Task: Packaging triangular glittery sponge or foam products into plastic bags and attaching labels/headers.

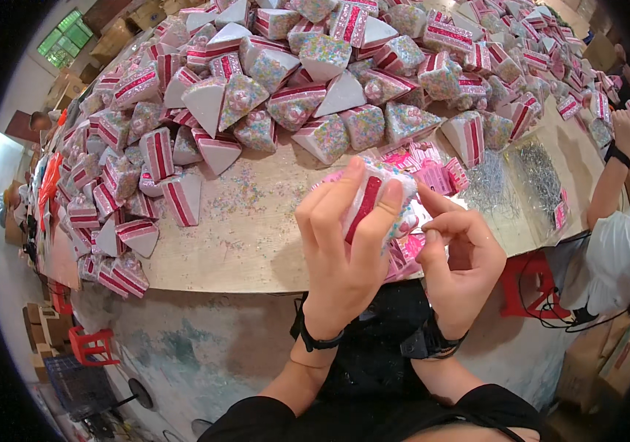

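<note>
Cake-slice ornament (367, 200) sat pinched in the left hand (340, 247); the right hand (463, 254) pressed thumb against fingertip beside it.

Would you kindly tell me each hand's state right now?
Left hand: closed, holding a red-striped cake slice.
Right hand: pinched closed beside the slice; whether anything is held cannot be told.

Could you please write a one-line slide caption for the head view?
Left hand holding a cake slice, right hand curled beside it, more slices piled on the table beyond.
</note>
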Action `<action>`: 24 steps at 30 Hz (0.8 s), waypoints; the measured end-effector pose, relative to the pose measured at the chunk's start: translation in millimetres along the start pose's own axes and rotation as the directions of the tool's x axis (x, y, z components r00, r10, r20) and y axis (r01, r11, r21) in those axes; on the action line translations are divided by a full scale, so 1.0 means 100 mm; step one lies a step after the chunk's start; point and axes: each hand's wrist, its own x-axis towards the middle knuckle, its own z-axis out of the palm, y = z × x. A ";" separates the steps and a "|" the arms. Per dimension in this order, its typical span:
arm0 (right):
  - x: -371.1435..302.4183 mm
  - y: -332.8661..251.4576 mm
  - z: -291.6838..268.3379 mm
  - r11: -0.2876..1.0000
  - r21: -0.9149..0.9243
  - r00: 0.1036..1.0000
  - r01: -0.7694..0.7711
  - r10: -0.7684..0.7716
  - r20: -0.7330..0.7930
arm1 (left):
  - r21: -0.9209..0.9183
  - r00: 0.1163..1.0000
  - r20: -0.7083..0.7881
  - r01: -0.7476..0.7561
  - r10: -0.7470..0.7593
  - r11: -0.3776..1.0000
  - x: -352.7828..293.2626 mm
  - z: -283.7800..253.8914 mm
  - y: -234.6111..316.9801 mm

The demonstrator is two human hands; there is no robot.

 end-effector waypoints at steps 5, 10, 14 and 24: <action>-0.05 -0.05 0.07 0.994 -0.064 0.996 -0.093 0.092 -0.021 | 0.036 0.998 -0.008 0.060 -0.060 0.998 -0.02 0.00 0.02; -0.06 -0.07 0.04 0.987 -0.062 0.989 -0.146 0.146 -0.001 | 0.025 0.995 -0.081 0.060 -0.058 0.998 0.01 0.07 0.03; -0.02 -0.14 0.05 0.977 -0.025 0.976 -0.212 0.213 0.040 | 0.043 0.993 -0.096 0.070 -0.066 0.997 0.02 0.04 0.02; -0.08 -0.08 0.12 0.998 -0.032 0.998 -0.051 0.052 0.036 | 0.069 0.988 0.064 0.134 -0.138 0.989 -0.05 -0.09 0.07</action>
